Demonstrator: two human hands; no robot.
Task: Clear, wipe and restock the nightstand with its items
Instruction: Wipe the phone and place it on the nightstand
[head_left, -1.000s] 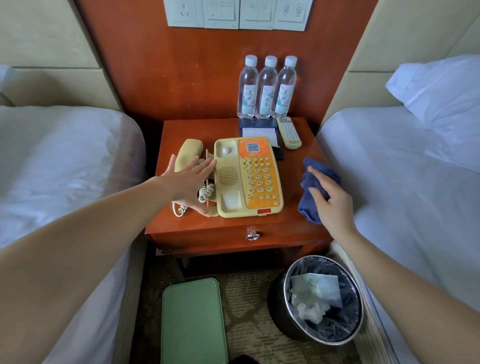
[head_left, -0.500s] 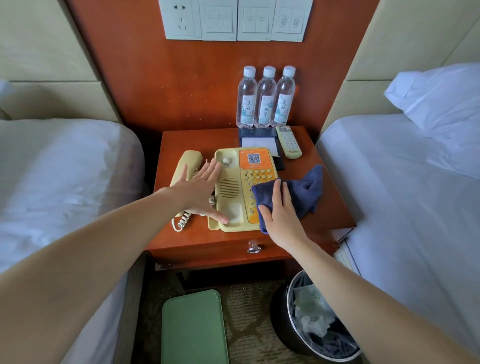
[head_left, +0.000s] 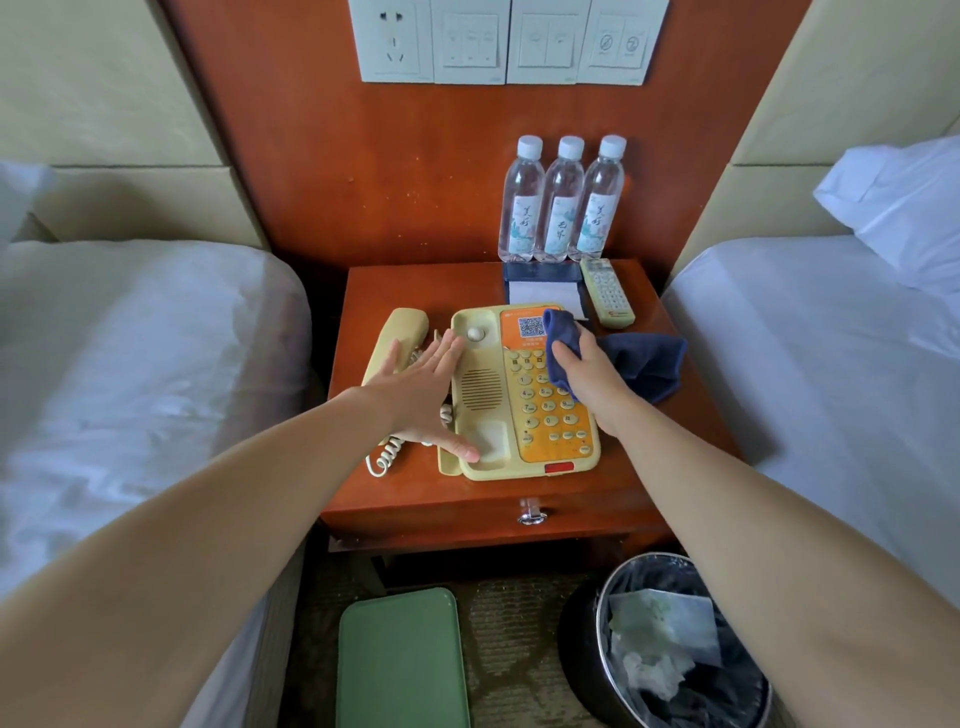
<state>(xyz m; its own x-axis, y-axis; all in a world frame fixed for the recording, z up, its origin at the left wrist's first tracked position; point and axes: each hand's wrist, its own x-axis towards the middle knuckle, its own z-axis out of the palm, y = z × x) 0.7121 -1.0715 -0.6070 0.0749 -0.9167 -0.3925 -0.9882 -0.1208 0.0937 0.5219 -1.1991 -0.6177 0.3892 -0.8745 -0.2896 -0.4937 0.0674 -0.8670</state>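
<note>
We had the phone (head_left: 511, 395) sitting centre-front on the nightstand (head_left: 670, 441): cream plastic base, orange keypad panel with pale round keys, QR sticker at the top, red strip at the bottom edge, speaker grille left of the keys. Handset (head_left: 397, 335) was off the cradle, lying on the wood just left of the base, coiled cord (head_left: 387, 454) trailing to the front-left.

Our left hand (head_left: 423, 395) lay flat, fingers spread, across the base's left side, thumb on the empty cradle recess. Our right hand (head_left: 584, 371) was closed around a bunched dark blue cloth (head_left: 644, 358), pressing it onto the upper right of the keypad panel; the rest of the cloth draped off onto the tabletop to the right.

Behind the phone: a notepad (head_left: 543, 293) in a dark holder, a pale remote (head_left: 605, 293) just right of it, three water bottles (head_left: 563, 200) upright in a touching row against the back panel.

On the floor: a green tray (head_left: 400, 660) under the front edge, a lined black bin (head_left: 670, 644) with crumpled paper at right. Beds either side, white linen.
</note>
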